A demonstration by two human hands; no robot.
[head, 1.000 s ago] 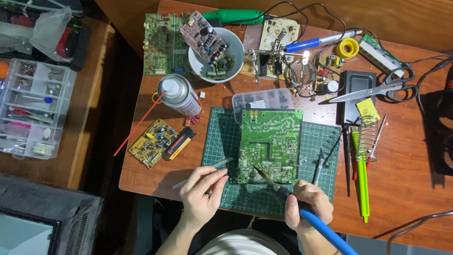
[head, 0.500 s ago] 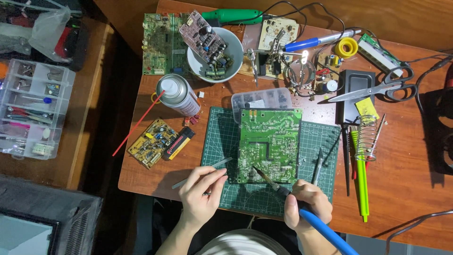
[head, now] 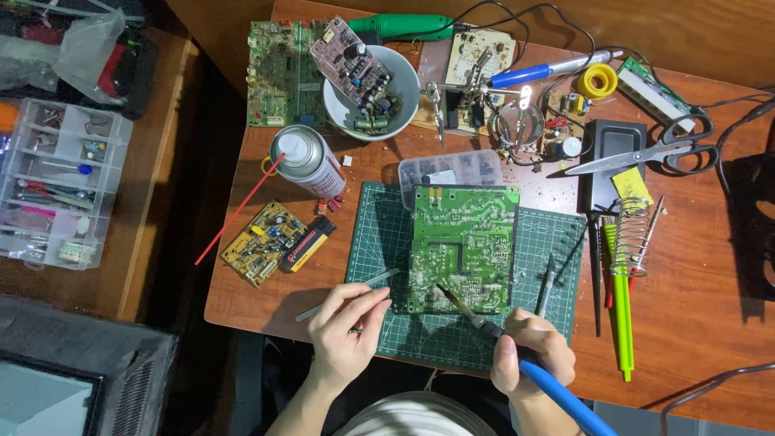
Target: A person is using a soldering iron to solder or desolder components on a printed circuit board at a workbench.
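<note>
Holding the blue-handled soldering iron point(head: 517, 355) in my right hand point(head: 529, 351), fingers closed round the grip like a pen, I have its tip on the lower edge of the large green circuit board point(head: 462, 246), which lies solder side up on the dark green gridded cutting mat point(head: 379, 234) in the middle of the wooden desk point(head: 694, 323). My left hand point(head: 347, 319) is pinched narrow on slim metal tweezers point(head: 355, 292), their points just beside the board's lower left corner. To do this well I judge I should brace both wrists on the desk, keep the tip flat against one joint only, and bring the tweezers in low so they steady the part without nudging the board. The small grey craft knife point(head: 545, 287) lies near my right hand, so I would keep my elbow in.
</note>
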